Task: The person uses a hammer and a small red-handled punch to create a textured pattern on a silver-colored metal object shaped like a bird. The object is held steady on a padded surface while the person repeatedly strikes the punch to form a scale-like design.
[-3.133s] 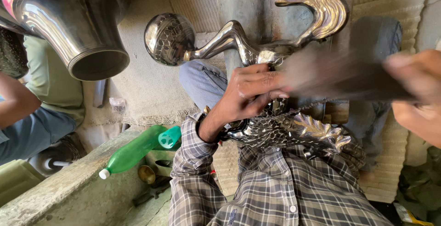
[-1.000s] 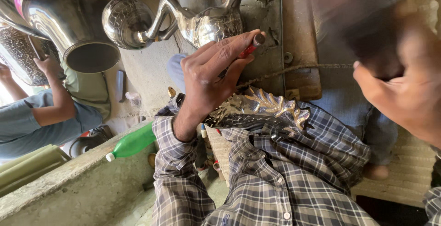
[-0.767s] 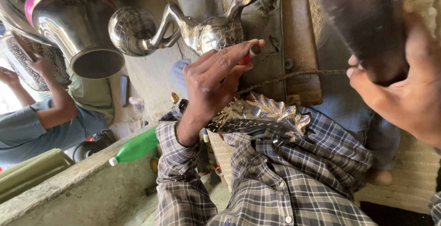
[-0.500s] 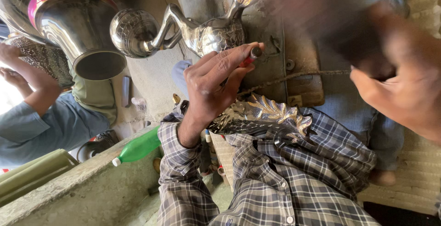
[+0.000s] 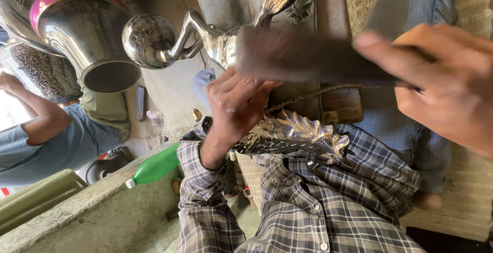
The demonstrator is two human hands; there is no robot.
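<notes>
Swung down since the earlier frames, the blurred dark tool (image 5: 308, 58) now lies level across the silver metal figure (image 5: 215, 37). At far left, another person's arm (image 5: 36, 114) rests below a large polished vase (image 5: 82, 32). A green bottle (image 5: 156, 165) lies on the concrete ledge (image 5: 77, 217). The left hand (image 5: 236, 104), grip narrow, fingers curled, presses on the figure near centre; whether it pinches something small cannot be told. An embossed silver leaf piece (image 5: 298, 135) lies across the plaid shirt (image 5: 308, 201). The right hand (image 5: 452, 88) grips the tool closed. The figure appears rigid, heavy and slippery when polished; hold the body, not the thin neck.
</notes>
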